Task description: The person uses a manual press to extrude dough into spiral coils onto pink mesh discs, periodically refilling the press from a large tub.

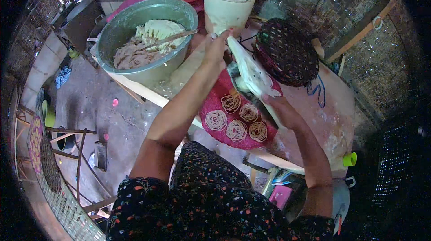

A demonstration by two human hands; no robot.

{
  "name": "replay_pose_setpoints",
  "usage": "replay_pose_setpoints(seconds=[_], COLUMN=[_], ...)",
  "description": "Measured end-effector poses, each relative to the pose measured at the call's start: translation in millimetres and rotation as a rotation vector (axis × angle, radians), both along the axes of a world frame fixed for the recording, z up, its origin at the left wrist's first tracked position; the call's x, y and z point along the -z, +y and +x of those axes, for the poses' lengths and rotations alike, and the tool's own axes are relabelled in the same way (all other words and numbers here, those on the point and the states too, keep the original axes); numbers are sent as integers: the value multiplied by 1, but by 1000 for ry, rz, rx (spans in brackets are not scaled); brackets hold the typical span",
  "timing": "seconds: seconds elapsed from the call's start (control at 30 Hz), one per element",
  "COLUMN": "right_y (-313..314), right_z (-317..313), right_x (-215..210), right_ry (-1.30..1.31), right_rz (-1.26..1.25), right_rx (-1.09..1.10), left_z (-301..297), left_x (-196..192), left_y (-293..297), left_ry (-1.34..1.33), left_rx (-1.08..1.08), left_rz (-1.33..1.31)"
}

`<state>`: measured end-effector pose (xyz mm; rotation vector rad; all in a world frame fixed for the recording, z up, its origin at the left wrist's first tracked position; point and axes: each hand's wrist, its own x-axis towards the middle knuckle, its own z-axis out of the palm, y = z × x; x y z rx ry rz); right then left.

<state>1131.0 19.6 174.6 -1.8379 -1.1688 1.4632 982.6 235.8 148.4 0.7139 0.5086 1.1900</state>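
Observation:
A long, whitish, dough-smeared tool (248,66) slants between my hands above the round pink mat (218,138); I cannot make out its exact kind. My left hand (216,48) is closed round its upper end, close to the white bucket (228,12). Gripping the lower end is my right hand (280,110), with its fingers partly hidden. Several coiled nests of thin pale dough strands (236,131) lie on the mat beneath the tool, and part of the mat is covered by it.
A large green-grey basin (148,74) holds dough (150,50) with a wooden stick (173,39) across it. A dark woven basket (287,52) stands right of the tool. A green cup (349,159) sits at the table's right edge. Wooden frames (81,164) stand on the floor at left.

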Motion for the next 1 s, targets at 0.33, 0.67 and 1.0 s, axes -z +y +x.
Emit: replay_pose_setpoints(seconds=[0.33,0.67,1.0], right_y=[-13,10,-94], right_z=[5,5,19], right_x=[4,65,85], right_ry=[-4,-58,-75], right_rz=[26,159,114], right_rx=[-1,-37,122], left_z=[0,-12,-131], left_x=[11,13,-132], left_y=[-26,-11,-147], left_ry=[1,7,237], left_rx=[-1,-36,-408], left_rz=[-57,0,790])
